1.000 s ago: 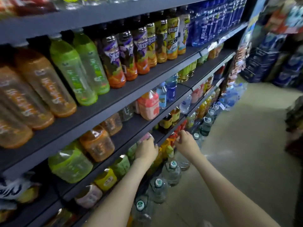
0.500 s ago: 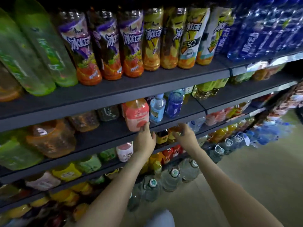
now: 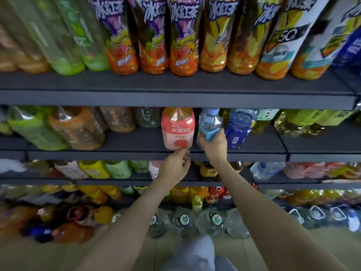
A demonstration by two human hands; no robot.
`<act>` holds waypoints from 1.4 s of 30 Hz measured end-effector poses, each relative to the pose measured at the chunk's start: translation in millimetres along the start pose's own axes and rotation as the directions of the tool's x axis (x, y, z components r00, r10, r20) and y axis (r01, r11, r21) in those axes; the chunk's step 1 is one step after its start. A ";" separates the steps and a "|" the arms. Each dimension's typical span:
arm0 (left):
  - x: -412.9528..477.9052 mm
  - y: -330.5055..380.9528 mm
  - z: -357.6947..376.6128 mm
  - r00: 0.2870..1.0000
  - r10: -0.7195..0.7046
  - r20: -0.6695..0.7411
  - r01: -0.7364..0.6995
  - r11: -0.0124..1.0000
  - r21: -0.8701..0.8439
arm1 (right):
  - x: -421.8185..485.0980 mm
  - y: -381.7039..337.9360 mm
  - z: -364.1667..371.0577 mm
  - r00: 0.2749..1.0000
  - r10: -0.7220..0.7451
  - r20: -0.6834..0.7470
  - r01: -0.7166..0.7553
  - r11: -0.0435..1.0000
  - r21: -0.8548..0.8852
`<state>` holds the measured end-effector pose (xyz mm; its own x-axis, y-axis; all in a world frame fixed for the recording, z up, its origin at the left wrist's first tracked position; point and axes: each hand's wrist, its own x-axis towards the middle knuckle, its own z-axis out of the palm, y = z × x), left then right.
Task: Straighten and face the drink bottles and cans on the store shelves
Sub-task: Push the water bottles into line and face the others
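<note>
The right hand (image 3: pixel 213 146) is wrapped round the lower body of a clear, blue-labelled plastic water bottle (image 3: pixel 210 124) on the dark second shelf (image 3: pixel 136 155). At its nine o'clock the left hand (image 3: pixel 174 167) — fingers loosely curled, gripping nothing — touches the base of a squat pink peach-drink bottle (image 3: pixel 177 130).

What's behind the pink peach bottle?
Behind the pink peach bottle only dark shelf shadow shows. The bottle covers whatever is directly behind it, so I cannot tell if another one is there.
</note>
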<state>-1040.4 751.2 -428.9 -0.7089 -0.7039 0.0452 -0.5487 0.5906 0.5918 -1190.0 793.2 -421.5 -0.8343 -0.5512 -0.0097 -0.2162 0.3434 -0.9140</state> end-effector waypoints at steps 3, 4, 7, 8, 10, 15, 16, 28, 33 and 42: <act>-19.1 8.1 -10.0 0.998 -0.035 -0.056 0.029 0.994 -0.110 | -19.5 -4.2 -14.7 0.996 -0.062 0.065 0.064 0.997 -0.032; -27.0 13.1 -15.0 0.997 -0.052 -0.064 0.042 0.987 -0.157 | -30.2 -4.6 -23.1 0.991 -0.083 0.108 0.086 0.996 -0.025; -48.0 29.6 -28.9 0.994 -0.104 0.020 0.105 0.955 -0.278 | -66.4 -8.6 -50.9 0.965 -0.144 0.219 0.145 0.989 0.011; -55.9 38.1 -34.8 0.993 -0.099 0.058 0.112 0.945 -0.309 | -76.6 -13.6 -58.2 0.955 -0.153 0.252 0.155 0.988 0.015; -69.9 56.8 -46.8 0.993 -0.085 0.083 0.110 0.918 -0.380 | -91.9 -32.8 -68.6 0.932 -0.135 0.336 0.124 0.991 0.055; -96.8 79.4 -92.9 0.978 -0.194 -0.080 0.134 0.870 -0.475 | -113.4 -86.9 -72.4 0.842 -0.208 0.498 0.140 0.975 0.170; -102.2 79.8 -105.5 0.977 -0.188 -0.097 0.122 0.875 -0.468 | -117.0 -97.2 -69.5 0.824 -0.224 0.521 0.148 0.972 0.185; -176.1 -12.6 -301.3 0.800 -0.224 -0.556 0.084 0.961 -0.265 | -237.0 -275.4 80.6 0.742 -0.525 0.417 0.416 0.848 0.329; -213.5 -90.5 -417.3 0.705 -0.110 -0.701 -0.003 0.987 -0.158 | -305.0 -373.0 189.1 0.716 -0.607 0.346 0.453 0.780 0.431; -245.2 -234.3 -562.6 0.657 0.041 -0.752 -0.092 0.995 -0.026 | -358.9 -478.9 336.1 0.624 -0.717 0.312 0.519 0.678 0.520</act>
<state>-488.7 563.4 -125.9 -0.1553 -0.7353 0.6597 -0.4692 0.6426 0.6058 -616.5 571.0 -116.6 -0.2075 -0.8269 0.5226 -0.3162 -0.4489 -0.8358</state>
